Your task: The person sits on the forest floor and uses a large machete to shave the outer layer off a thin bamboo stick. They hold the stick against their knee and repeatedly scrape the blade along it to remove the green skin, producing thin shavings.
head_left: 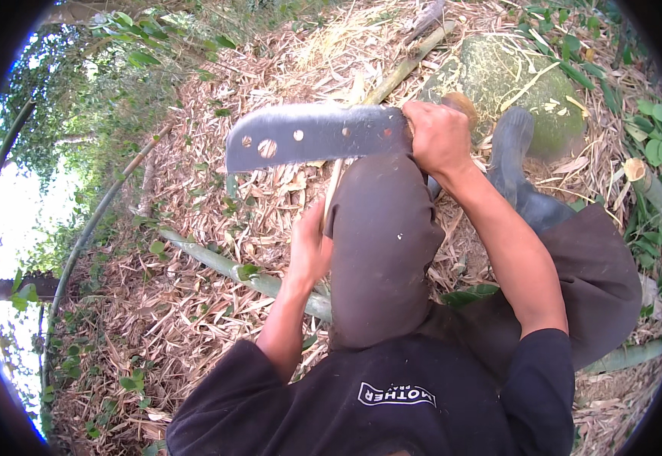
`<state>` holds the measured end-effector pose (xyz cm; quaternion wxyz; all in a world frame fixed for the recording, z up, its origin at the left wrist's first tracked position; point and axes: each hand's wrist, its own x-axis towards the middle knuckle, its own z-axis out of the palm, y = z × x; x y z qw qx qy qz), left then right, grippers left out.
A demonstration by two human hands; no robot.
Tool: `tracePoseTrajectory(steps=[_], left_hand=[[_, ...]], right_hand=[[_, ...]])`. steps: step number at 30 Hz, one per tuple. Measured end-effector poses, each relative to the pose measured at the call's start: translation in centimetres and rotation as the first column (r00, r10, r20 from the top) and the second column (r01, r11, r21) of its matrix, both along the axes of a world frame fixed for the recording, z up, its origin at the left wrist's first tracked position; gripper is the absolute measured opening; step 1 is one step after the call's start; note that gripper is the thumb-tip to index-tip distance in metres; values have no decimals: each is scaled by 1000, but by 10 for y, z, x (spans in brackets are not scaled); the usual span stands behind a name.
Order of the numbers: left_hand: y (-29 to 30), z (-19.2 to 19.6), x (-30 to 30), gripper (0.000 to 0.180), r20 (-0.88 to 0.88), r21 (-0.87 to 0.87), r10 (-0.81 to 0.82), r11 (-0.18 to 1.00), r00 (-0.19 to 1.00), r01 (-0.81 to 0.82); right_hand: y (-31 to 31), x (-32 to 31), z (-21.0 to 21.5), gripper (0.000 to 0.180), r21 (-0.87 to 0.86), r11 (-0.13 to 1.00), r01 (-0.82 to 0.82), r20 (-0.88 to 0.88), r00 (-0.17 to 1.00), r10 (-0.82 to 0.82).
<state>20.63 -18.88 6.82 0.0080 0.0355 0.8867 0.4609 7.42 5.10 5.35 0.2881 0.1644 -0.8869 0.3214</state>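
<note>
My right hand point(439, 138) is wrapped round the wooden handle of a broad machete point(317, 131). Its wide grey blade, pierced by several round holes, points left above my bent knee. Beside the left of that knee, my left hand point(310, 242) is closed on a thin, pale bamboo strip point(335, 185). The strip rises from the fingers toward the blade's lower edge; I cannot tell whether they touch. My knee hides part of the left fingers and whatever lies behind it.
A mossy boulder point(525, 95) strewn with shavings lies at the far right, near my rubber boot point(515, 159). A green bamboo pole point(228, 266) runs across the leaf litter on the left. Another bamboo length point(413, 64) lies beyond the blade; a cut pole point(654, 190) stands out at right.
</note>
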Motion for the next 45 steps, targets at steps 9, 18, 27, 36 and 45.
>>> tracePoseTrajectory(steps=[9, 18, 27, 36, 45], left_hand=[[-32, 6, 66, 38, 228, 289, 173, 928, 958, -237], [16, 25, -100, 32, -145, -23, 0, 1000, 989, -4], [4, 10, -85, 37, -62, -134, 3, 991, 998, -11], [-29, -9, 84, 41, 21, 59, 4, 998, 1000, -5], [1, 7, -36, 36, -168, 196, 142, 975, 975, -108]], right_hand=[[-10, 2, 4, 18, 10, 1000, -19, 66, 998, 18], [-6, -2, 8, 15, 78, 996, -45, 48, 998, 41], [-4, -5, 5, 15, 49, 994, -99, 28, 995, 98], [0, 4, -4, 15, -26, 999, -29, 114, 993, 31], [-11, -2, 1, 17, 31, 998, -62, 86, 995, 59]])
